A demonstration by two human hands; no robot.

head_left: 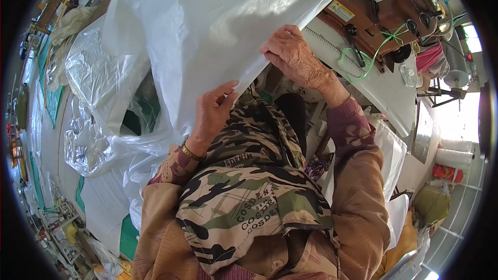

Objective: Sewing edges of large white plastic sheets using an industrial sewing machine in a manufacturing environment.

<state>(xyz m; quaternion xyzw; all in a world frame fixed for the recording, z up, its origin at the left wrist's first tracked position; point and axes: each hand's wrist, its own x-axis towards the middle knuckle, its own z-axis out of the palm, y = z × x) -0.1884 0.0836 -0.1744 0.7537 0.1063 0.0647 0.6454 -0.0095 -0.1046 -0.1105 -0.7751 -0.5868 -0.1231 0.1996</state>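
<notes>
A large glossy white woven plastic sheet (207,26) spreads across the top middle, and its near edge runs diagonally up to the sewing machine (373,8). Lower along that edge, my left hand (211,111) pinches the sheet between thumb and fingers. My right hand (296,58) grips the same edge further up, closer to the machine, with its fingers closed. The sheet's upper right corner lies at the machine's needle end, where the exact contact is too small to make out. Between my hands the edge looks fairly straight.
Green thread (369,65) loops over the machine's brown body and the white worktable (386,96). Crumpled clear plastic (101,72) lies left of the sheet. White rolls (455,158) and an olive bag (431,205) stand at the right. A camouflage apron (249,176) covers my lap.
</notes>
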